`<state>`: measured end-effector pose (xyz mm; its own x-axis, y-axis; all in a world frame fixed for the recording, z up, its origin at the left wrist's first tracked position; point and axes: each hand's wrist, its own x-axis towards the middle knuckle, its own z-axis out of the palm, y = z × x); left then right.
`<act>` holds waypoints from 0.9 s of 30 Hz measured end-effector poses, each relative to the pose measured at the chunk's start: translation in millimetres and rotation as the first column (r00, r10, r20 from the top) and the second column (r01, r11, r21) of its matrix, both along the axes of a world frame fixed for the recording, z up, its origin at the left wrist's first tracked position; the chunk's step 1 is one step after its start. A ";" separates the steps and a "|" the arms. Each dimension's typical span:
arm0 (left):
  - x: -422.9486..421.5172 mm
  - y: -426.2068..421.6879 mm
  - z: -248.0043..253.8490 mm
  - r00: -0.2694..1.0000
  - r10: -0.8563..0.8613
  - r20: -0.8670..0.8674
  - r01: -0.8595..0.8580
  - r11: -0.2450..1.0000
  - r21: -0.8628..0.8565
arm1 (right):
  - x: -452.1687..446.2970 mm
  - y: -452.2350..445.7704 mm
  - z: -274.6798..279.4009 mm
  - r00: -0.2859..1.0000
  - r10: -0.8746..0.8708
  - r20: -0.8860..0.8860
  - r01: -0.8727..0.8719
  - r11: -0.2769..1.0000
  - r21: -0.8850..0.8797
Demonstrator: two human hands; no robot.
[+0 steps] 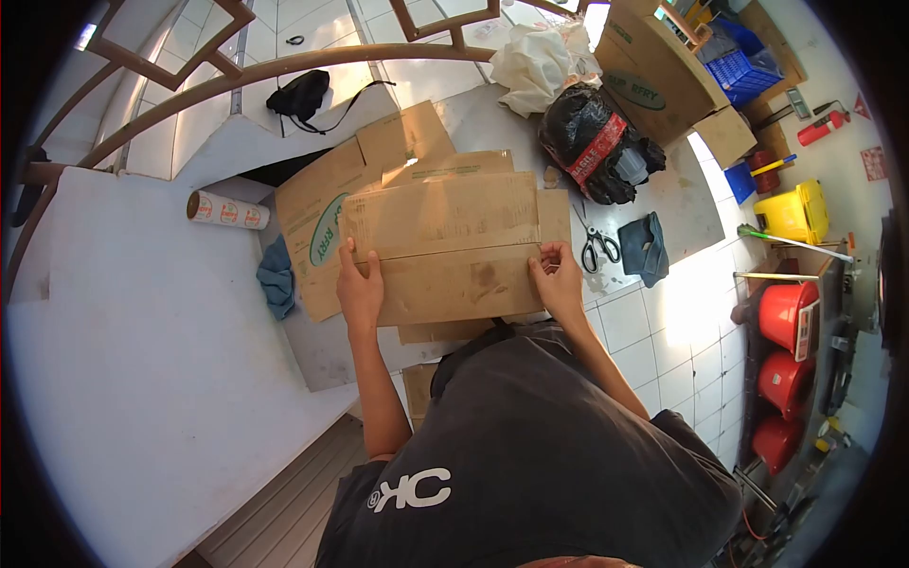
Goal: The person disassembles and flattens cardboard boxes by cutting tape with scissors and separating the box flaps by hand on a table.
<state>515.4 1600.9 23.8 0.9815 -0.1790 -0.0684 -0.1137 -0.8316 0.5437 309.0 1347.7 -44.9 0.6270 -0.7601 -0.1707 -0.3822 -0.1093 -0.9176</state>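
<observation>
A creased, flattened piece of cardboard (445,218) lies in front of me, with a fold line running across its middle. My left hand (361,289) grips its left edge, thumb and fingers at the crease. On the opposite edge, my right hand (557,279) pinches the cardboard near the same crease. Beneath it spreads a larger cardboard sheet (303,222) with a green oval print. Black-handled scissors (600,252) and a folded dark blue-grey cloth (644,248) lie to the right of my right hand.
A black-wrapped bundle with red tape (598,147) sits beyond the scissors, near a white plastic bag (540,71) and a standing cardboard box (653,76). At left are a tape roll (227,210) and a blue cloth (276,277). Red buckets (784,383) stand far right.
</observation>
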 end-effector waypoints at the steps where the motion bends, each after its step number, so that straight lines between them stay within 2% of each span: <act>1: 1.2 -0.6 5.1 0.998 -0.016 -0.060 0.017 1.000 0.024 | -0.8 -1.6 -0.6 1.000 -0.012 0.016 0.012 1.000 0.000; 2: 3.0 -0.9 5.9 0.998 -0.009 -0.056 0.011 1.000 0.029 | 1.0 -4.1 2.8 0.999 -0.023 0.036 0.023 1.000 -0.002; 4: 7.8 -2.0 7.3 0.990 -0.126 -0.060 0.131 0.988 0.076 | 5.8 -10.3 12.4 1.000 -0.006 0.015 0.006 1.000 0.009; 5: 13.1 -5.0 13.9 0.992 -0.114 -0.056 0.119 0.990 0.080 | 9.6 -13.8 19.7 1.000 0.005 -0.011 -0.005 1.000 0.018; 7: 30.5 -16.0 31.7 0.951 -0.156 -0.268 0.209 0.961 0.181 | 21.7 -29.4 31.9 0.998 0.034 -0.059 -0.036 0.999 -0.018; 8: 45.4 -17.8 30.6 0.954 -0.143 -0.264 0.195 0.963 0.183 | 29.4 -36.7 39.4 0.980 0.112 -0.162 -0.129 0.987 -0.097; 9: 64.1 -17.6 28.3 0.936 -0.239 -0.257 0.293 0.935 0.198 | 37.2 -43.9 41.9 0.947 0.177 -0.267 -0.226 0.960 -0.166; 10: 78.9 -18.6 27.0 0.909 -0.332 -0.253 0.387 0.897 0.212 | 43.9 -53.2 33.5 0.951 0.174 -0.255 -0.233 0.947 -0.221; 11: 86.2 -28.0 36.9 0.913 -0.321 -0.253 0.376 0.902 0.213 | 51.6 -60.0 32.2 0.949 0.185 -0.254 -0.243 0.944 -0.222; 13: 87.7 -55.8 65.0 0.756 -0.119 -0.644 0.333 0.917 0.222 | 65.2 -73.4 34.0 0.919 0.199 -0.340 -0.331 0.859 -0.390; 14: 81.8 -57.0 58.5 0.762 -0.118 -0.637 0.321 0.923 0.213 | 72.2 -77.5 34.0 0.919 0.206 -0.336 -0.338 0.851 -0.403; 16: 66.2 -51.2 39.6 0.742 -0.172 -0.648 0.391 0.896 0.210 | 85.6 -77.4 27.0 0.937 0.132 -0.322 -0.331 0.630 -0.703; 17: 62.4 -51.3 40.5 0.744 -0.167 -0.647 0.390 0.895 0.217 | 88.4 -72.7 24.2 0.938 0.135 -0.319 -0.329 0.634 -0.700; 19: 59.3 -51.0 42.6 0.700 -0.178 -0.691 0.501 0.812 0.298 | 92.3 -62.8 19.1 0.949 0.067 -0.308 -0.299 0.501 -0.812; 20: 62.5 -50.5 39.6 0.702 -0.175 -0.691 0.498 0.814 0.299 | 94.7 -59.6 21.0 0.949 0.071 -0.308 -0.301 0.500 -0.812; 22: 68.0 -49.7 27.9 0.846 -0.313 -0.431 0.488 0.781 0.390 | 95.0 -52.2 25.4 0.966 0.025 -0.257 -0.230 0.532 -0.815; 23: 65.4 -60.8 35.5 0.891 -0.318 -0.325 0.425 0.836 0.347 | 97.0 -49.2 25.1 0.965 0.033 -0.261 -0.239 0.526 -0.816; 24: 62.1 -77.1 42.1 0.926 -0.309 -0.215 0.363 0.884 0.295 | 99.3 -44.8 23.1 0.980 0.072 -0.185 -0.196 0.516 -0.834; 25: 69.7 -88.2 20.5 0.898 -0.440 0.007 0.429 0.879 0.208 | 100.8 -39.1 21.2 0.987 0.114 -0.110 -0.153 0.509 -0.847; 26: 79.5 -98.0 -12.4 0.819 -0.521 0.241 0.502 0.853 0.140 | 102.5 -31.7 20.2 0.985 0.128 -0.114 -0.164 0.505 -0.847; 27: 83.9 -109.6 -44.1 0.811 -0.543 0.219 0.521 0.839 0.156 | 103.9 -23.2 19.7 0.983 0.156 -0.102 -0.170 0.525 -0.834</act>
<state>599.2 1491.3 -20.3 0.7207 -0.6826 0.1208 -0.6710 -0.6431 0.3691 412.9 1324.4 -25.2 0.7581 -0.4437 0.4779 -0.2865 -0.8849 -0.3672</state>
